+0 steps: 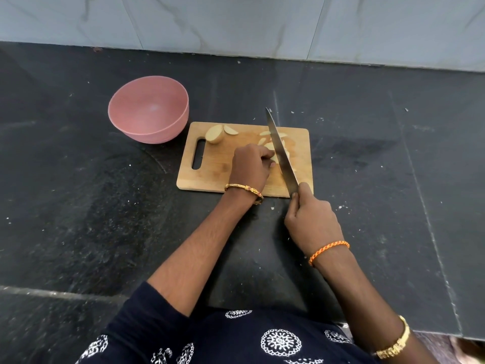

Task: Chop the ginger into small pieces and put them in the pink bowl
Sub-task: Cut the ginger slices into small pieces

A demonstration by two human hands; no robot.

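Observation:
A wooden cutting board (pixel 210 174) lies on the black counter. At its far left corner sit a thick ginger chunk (pixel 214 134) and a slice leaning beside it. Several pale ginger slices (pixel 265 140) lie at the board's far right. My left hand (pixel 249 168) rests curled on the board, fingertips pressing a ginger piece next to the blade. My right hand (pixel 309 216) grips the handle of a long knife (pixel 279 151), whose blade slants across the slices with its tip pointing away. The pink bowl (pixel 147 101) stands empty to the left of the board.
The black stone counter (pixel 78 206) carries small white specks around the board. A pale marble-tiled wall (pixel 236 22) runs behind it. The counter's front edge is at the lower right.

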